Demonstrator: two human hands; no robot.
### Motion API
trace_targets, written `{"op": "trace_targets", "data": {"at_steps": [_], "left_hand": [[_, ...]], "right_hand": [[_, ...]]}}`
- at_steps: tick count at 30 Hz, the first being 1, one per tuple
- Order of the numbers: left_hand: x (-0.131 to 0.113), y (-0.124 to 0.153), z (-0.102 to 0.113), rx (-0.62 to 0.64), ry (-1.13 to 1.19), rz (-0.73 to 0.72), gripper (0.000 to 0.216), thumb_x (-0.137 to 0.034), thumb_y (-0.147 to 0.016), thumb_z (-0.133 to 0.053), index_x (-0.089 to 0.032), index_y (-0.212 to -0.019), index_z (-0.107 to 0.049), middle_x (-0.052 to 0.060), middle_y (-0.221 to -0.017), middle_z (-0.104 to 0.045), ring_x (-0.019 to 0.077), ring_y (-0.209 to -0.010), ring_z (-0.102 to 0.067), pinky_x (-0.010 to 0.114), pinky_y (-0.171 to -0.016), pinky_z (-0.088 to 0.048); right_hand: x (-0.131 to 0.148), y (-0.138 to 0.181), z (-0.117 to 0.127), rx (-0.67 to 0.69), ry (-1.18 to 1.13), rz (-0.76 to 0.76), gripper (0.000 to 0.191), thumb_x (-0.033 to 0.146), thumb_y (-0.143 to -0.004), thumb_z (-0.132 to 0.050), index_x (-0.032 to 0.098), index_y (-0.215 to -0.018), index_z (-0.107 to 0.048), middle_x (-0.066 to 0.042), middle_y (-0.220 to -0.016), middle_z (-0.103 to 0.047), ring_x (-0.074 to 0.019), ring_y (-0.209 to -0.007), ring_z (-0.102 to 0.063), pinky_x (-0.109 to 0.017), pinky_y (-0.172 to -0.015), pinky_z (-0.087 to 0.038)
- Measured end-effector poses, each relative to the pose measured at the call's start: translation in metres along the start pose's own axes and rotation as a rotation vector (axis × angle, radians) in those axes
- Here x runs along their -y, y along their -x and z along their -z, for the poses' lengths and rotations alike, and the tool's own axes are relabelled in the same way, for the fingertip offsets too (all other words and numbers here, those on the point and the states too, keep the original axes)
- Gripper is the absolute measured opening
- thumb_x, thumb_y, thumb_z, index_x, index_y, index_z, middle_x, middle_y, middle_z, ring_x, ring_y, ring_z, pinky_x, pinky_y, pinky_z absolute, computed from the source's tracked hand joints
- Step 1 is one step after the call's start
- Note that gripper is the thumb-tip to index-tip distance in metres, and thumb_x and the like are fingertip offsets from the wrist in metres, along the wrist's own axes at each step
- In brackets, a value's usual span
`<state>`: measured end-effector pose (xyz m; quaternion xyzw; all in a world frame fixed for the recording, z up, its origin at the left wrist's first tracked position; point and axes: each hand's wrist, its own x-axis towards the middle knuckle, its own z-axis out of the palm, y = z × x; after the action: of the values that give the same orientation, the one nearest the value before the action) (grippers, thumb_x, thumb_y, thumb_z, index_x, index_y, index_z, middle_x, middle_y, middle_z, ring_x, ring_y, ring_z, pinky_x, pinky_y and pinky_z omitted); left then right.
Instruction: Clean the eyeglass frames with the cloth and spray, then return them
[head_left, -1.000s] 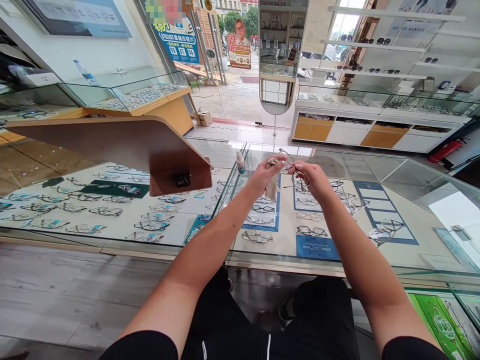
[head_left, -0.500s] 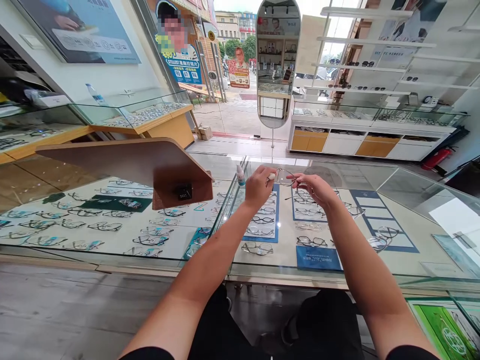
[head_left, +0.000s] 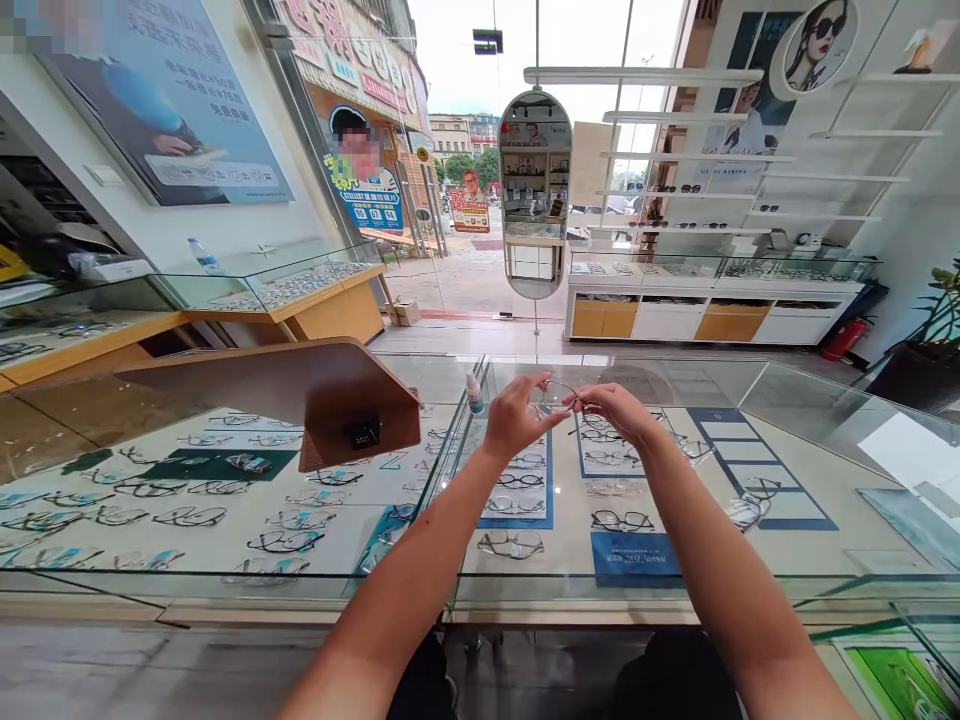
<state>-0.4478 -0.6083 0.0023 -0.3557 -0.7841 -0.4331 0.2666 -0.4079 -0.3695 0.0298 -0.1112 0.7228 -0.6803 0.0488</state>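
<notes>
One pair of thin-rimmed eyeglasses with clear lenses is pinched at its side by the right hand; whether the left hand, curved near one lens, also grips, I cannot tell. Below them extends the transparent glass surface.

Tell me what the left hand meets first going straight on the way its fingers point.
Probably the glasses held by the right hand, just ahead of the left hand; contact is hard to judge.

oval mirror upright; red fire extinguisher right
</notes>
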Motion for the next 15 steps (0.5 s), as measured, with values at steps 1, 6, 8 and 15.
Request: {"op": "trace_targets", "data": {"at_steps": [1, 6, 8, 15], "left_hand": [[0.0000, -0.0005, 0.0006, 0.004, -0.001, 0.008, 0.070, -0.064, -0.085, -0.089, -0.021, -0.137, -0.071, 0.010, -0.115, -0.082, 0.0261, -0.098, -0.074, 0.041, -0.095, -0.058], [-0.0015, -0.0004, 0.0018, -0.001, -0.013, 0.027, 0.069, -0.061, -0.087, -0.088, -0.022, -0.141, -0.071, 0.011, -0.119, -0.082, 0.0251, -0.094, -0.074, 0.041, -0.094, -0.060], [-0.0026, 0.0000, 0.0022, -0.034, -0.025, 0.015, 0.066, -0.060, -0.088, -0.086, -0.022, -0.140, -0.071, 0.011, -0.118, -0.083, 0.0250, -0.091, -0.073, 0.041, -0.092, -0.060], [0.0008, -0.0018, 0.0065, -0.231, -0.104, 0.052, 0.058, -0.055, -0.093, -0.082, -0.020, -0.137, -0.071, 0.011, -0.114, -0.081, 0.0204, -0.077, -0.063, 0.036, -0.082, -0.054]], "right_hand": [[0.0002, 0.0001, -0.0002, 0.000, 0.004, 0.001, 0.034, 0.051, -0.086, -0.073, 0.021, -0.075, -0.082, -0.012, -0.122, -0.083, -0.0269, -0.115, -0.067, -0.043, -0.105, -0.044], [0.0011, 0.0000, -0.0009, 0.009, -0.003, -0.002, 0.036, 0.053, -0.086, -0.074, 0.020, -0.077, -0.083, -0.012, -0.119, -0.083, -0.0266, -0.113, -0.067, -0.043, -0.106, -0.045], [0.0006, -0.0002, 0.0000, 0.013, -0.014, -0.003, 0.040, 0.059, -0.088, -0.076, 0.020, -0.083, -0.085, -0.012, -0.112, -0.082, -0.0260, -0.108, -0.067, -0.043, -0.106, -0.045], [-0.0006, -0.0013, 0.0042, -0.014, -0.089, 0.116, 0.062, 0.077, -0.090, -0.069, 0.021, -0.111, -0.085, -0.006, -0.092, -0.071, -0.0246, -0.094, -0.065, -0.045, -0.102, -0.047]]}}
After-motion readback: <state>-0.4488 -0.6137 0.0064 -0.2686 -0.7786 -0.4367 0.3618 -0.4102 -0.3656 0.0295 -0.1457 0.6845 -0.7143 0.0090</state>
